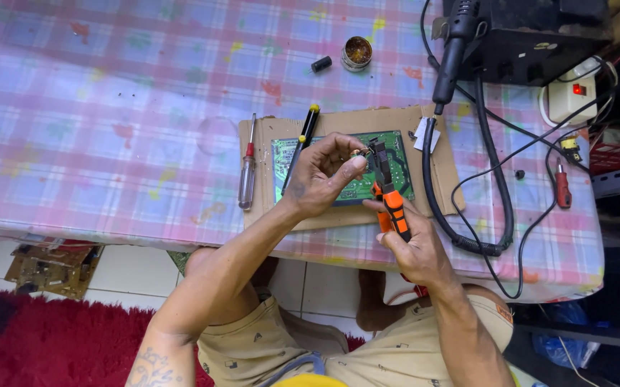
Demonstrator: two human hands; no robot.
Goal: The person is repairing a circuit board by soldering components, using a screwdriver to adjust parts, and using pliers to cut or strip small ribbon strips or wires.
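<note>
Here, low in mid-frame, my right hand [412,247] grips orange pliers [389,197] whose tip meets a small part [357,153] pinched in my left hand [322,175] over the green board [396,154] on cardboard [439,168], screwdrivers [247,172] beside it.

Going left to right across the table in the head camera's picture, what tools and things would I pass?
Red-handled screwdriver → black screwdriver with yellow tip → left hand over the green circuit board → orange-handled pliers in the right hand → coiled black cable → small red screwdriver.
</note>
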